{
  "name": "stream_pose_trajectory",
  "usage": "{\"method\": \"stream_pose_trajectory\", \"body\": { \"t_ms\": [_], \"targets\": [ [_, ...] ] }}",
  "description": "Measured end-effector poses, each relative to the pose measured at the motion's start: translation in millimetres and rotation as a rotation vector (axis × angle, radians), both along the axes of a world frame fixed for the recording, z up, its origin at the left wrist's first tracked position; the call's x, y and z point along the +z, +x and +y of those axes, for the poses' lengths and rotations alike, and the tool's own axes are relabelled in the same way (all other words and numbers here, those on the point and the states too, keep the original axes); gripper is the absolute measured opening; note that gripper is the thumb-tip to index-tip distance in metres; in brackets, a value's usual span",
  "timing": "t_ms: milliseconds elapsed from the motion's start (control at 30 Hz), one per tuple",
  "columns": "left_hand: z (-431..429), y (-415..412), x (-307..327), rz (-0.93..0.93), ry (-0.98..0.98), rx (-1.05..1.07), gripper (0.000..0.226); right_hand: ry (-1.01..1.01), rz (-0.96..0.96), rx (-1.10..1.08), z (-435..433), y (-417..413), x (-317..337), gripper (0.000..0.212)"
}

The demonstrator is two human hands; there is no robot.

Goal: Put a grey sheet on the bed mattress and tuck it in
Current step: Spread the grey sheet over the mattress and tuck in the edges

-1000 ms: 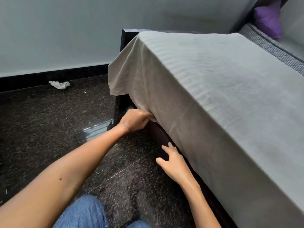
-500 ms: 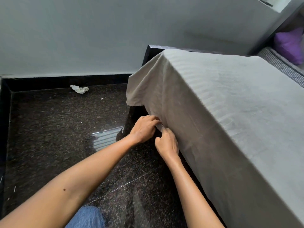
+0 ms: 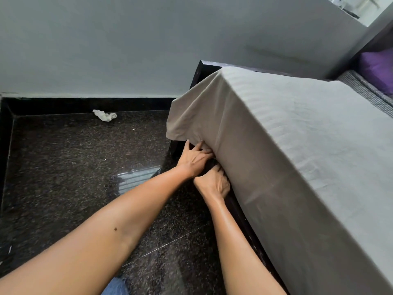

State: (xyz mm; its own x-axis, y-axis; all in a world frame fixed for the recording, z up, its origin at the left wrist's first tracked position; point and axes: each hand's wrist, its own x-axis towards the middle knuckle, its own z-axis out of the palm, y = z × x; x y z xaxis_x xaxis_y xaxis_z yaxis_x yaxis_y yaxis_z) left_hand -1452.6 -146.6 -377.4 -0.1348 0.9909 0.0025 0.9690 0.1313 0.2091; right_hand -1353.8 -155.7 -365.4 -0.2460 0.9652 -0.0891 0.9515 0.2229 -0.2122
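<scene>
bright, even daylight | window glare on floor [image 3: 138, 179] | wide-angle edge distortion

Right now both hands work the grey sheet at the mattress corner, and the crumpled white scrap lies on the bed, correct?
No: the head view shows the crumpled white scrap on the dark floor by the wall, not the bed. The rest holds.

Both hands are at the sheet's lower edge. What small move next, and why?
Probably tuck the sheet's hanging corner flap in next: it droops loose right above the left hand, which touches it, with the right hand close below.
</scene>
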Motion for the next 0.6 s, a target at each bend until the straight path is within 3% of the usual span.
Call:
{"method": "stream_pose_trajectory", "body": {
  "t_ms": [200, 300, 433, 533, 600],
  "targets": [
    [14.6, 2.1, -6.7, 0.110, 0.006, 0.013, 0.042, 0.081, -0.167, 0.075, -4.4, 1.3, -9.0, 0.100],
    [12.0, -2.1, -22.3, 0.083, 0.017, -0.018, 0.048, 0.135, -0.223, 0.117, -9.5, 5.8, -10.7, 0.098],
    [8.4, -22.1, -17.5, 0.046, 0.331, -0.167, 0.048, 0.143, -0.242, 0.142, -8.7, 7.3, -7.6, 0.097],
    [-4.8, -20.9, -36.2, -0.135, 0.664, 0.030, 0.040, 0.142, -0.249, 0.165, -9.6, 10.1, -9.2, 0.099],
    [-8.3, -12.9, -44.6, -0.183, 0.663, 0.145, 0.043, 0.155, -0.264, 0.186, -10.0, 13.4, -11.8, 0.102]
  ]
}}
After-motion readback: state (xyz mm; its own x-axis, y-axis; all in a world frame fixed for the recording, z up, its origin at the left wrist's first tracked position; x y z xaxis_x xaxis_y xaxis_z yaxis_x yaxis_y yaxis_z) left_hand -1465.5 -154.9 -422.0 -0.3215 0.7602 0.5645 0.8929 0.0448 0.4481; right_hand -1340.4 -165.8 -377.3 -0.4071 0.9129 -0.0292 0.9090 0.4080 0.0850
